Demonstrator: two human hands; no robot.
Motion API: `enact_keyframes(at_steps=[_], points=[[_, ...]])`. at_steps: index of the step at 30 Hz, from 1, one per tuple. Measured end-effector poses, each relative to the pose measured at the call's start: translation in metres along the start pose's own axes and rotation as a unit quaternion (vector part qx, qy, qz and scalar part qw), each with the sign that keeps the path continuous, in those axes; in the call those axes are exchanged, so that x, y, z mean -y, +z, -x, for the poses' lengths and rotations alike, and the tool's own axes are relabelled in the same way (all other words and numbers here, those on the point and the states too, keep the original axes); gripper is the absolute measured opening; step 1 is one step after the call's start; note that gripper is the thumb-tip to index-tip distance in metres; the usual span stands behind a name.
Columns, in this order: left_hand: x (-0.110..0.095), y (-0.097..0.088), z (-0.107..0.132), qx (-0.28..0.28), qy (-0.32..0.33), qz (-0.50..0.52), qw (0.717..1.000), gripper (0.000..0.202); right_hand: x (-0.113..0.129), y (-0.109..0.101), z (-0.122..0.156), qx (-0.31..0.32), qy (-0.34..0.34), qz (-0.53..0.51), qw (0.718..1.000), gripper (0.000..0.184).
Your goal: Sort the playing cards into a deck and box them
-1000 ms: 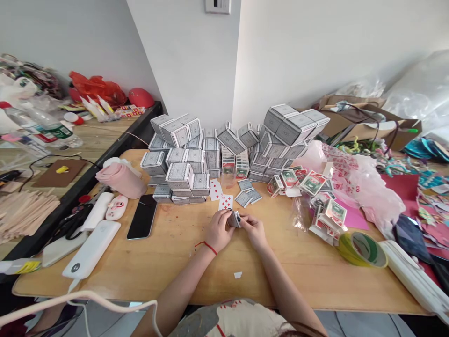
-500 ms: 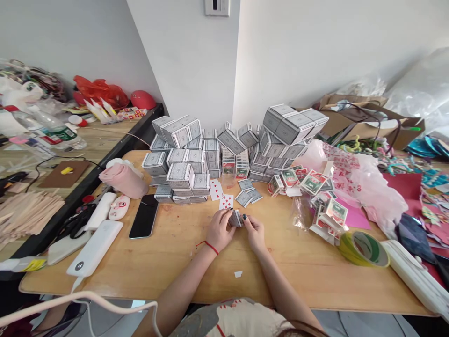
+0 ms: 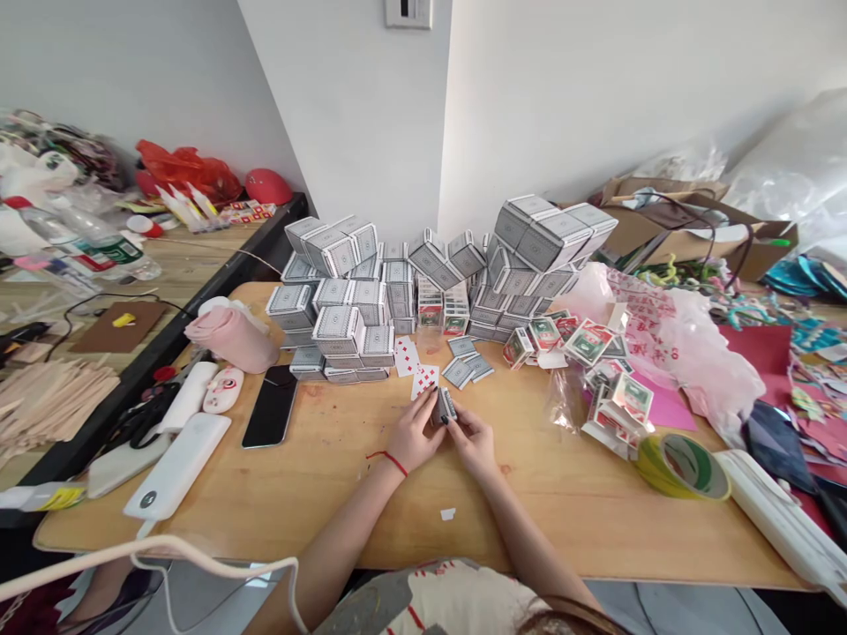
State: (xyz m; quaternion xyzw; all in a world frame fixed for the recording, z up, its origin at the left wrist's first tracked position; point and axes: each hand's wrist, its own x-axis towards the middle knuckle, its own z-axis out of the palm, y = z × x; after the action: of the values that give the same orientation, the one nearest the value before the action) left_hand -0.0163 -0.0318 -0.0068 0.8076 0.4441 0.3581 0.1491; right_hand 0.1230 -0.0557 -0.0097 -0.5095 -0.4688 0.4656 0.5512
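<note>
Between my hands, low over the table, is a small grey folded playing-card piece (image 3: 444, 405) with a patterned back. My left hand (image 3: 414, 432) is closed on its left side, a red string around the wrist. The thumb and fingertips of my right hand (image 3: 471, 438) pinch its lower right edge. Just beyond lie two face-up playing cards (image 3: 407, 355) with red diamonds, one partly behind my left fingers. Several loose grey-backed cards (image 3: 468, 362) are spread to their right. Behind them rise stacked blocks folded from grey cards (image 3: 344, 331).
Opened card boxes (image 3: 591, 342), a clear wrapper (image 3: 562, 401) and a tape roll (image 3: 685, 467) lie to the right. On the left are a phone (image 3: 270, 407), a white power bank (image 3: 177, 466) and a pink cloth roll (image 3: 231, 338). A paper scrap (image 3: 448, 514) sits near the front edge.
My right hand has moved slightly left and down, closer to my left hand, and its fingertips have shifted along the card piece. The piece now stands more upright.
</note>
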Motion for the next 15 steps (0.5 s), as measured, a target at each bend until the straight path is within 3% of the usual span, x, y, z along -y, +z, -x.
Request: enact_keyframes(at_steps=[9, 15], points=[[-0.001, -0.009, -0.002, 0.087, 0.041, 0.048, 0.994, 0.055, 0.003, -0.001, -0.002, -0.005, 0.007, -0.015, 1.000, 0.042], [-0.001, -0.008, -0.002, 0.091, 0.019, 0.052, 0.994, 0.052, 0.015, -0.003, -0.004, 0.036, -0.028, 0.001, 0.999, 0.031]])
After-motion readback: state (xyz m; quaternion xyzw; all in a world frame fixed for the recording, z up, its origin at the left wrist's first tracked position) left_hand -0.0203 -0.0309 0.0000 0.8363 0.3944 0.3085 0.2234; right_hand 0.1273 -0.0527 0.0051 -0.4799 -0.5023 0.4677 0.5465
